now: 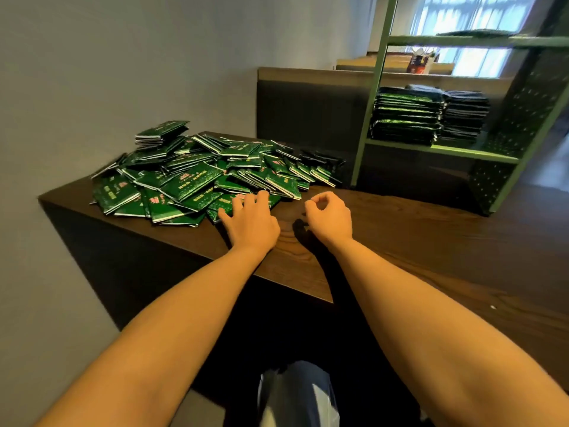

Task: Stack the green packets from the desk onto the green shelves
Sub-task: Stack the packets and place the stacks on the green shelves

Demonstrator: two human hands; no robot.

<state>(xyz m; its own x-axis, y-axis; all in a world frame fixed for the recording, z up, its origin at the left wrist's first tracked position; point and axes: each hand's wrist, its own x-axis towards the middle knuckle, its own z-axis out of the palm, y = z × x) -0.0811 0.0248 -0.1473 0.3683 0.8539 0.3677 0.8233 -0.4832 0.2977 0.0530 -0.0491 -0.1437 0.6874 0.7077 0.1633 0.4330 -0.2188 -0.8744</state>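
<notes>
Green foil packets (200, 177) lay in a loose, sprawling heap on the dark wooden desk (400, 241), most of them beyond and to the left of the person's fingers. The left hand (251, 221) was laid palm-down on the near edge of the heap. Its fingers (263, 197) were spread apart and fairly straight, and their tips rested on the closest packets without gripping any.

Just to the right of those fingers, the right hand (329, 215) hung a little above bare wood. Its fingers were loosely curled inward, the thumb tip close to the forefinger, and nothing was held between them. Its shadow fell on the desk beneath the knuckles.

Well beyond the right hand's fingertips and off to their right stood the green shelves (443, 151), a metal frame with a perforated side panel. On the middle shelf sat two neat stacks side by side and touching. The left stack (406, 118) showed glossy green edges, while the right stack (465, 115) looked darker in the shade. Higher up, a thin flat layer of packets (474, 33) lay on the upper shelf, in front of a bright window (462, 13). Behind the heap, past the left fingertips, rose a plain grey wall (123, 72).
</notes>
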